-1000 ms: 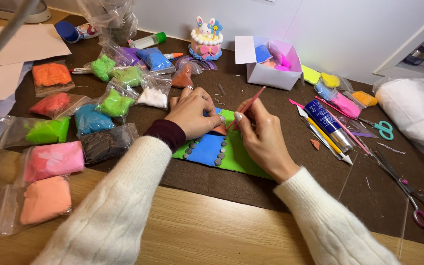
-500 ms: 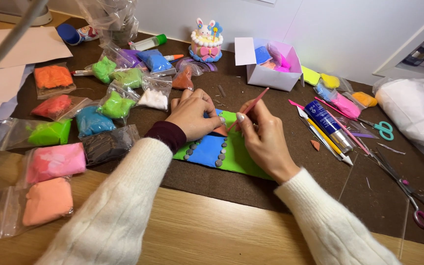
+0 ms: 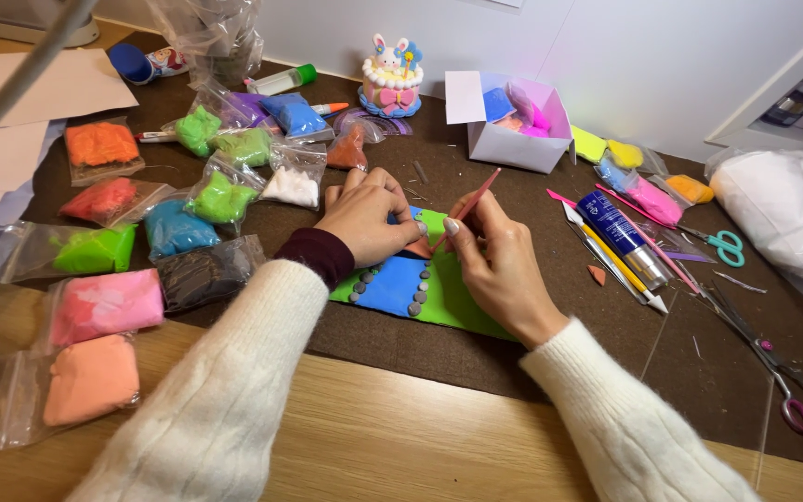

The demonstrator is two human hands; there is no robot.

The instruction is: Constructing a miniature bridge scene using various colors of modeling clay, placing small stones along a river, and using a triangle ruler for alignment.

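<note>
My left hand (image 3: 367, 216) lies curled, knuckles up, over the top middle of the green clay slab (image 3: 457, 297), and it hides most of what I am working on — only a small orange-brown piece (image 3: 417, 248) peeks out at my fingertips, and I cannot tell whether those fingers pinch it or merely press on it. My right hand (image 3: 494, 260) covers the slab's right half, so its far edge and upper right corner are out of sight. That hand is closed in a pen grip on a thin pink modelling stick (image 3: 468, 206); its lower tip meets the orange-brown piece just beside my left fingertips, though the exact contact is too small to make out.

The stick's long axis runs on a slant — working tip down and to the left, free end up and to the right, pointing toward the white paper box (image 3: 522, 144) at the back. The slab lies flat on the dark brown mat (image 3: 606, 363), right in front of me, its long side running left to right and dipping slightly to the right. A blue clay band (image 3: 394, 284) crosses it front to back, with a row of small grey clay dots (image 3: 417, 296) along each edge; the upper ends of both rows vanish under my left hand.

To the left lie clay bags (image 3: 104, 302) in many colours. To the right, pink-handled scissors (image 3: 796, 395) sit near the mat's edge.
</note>
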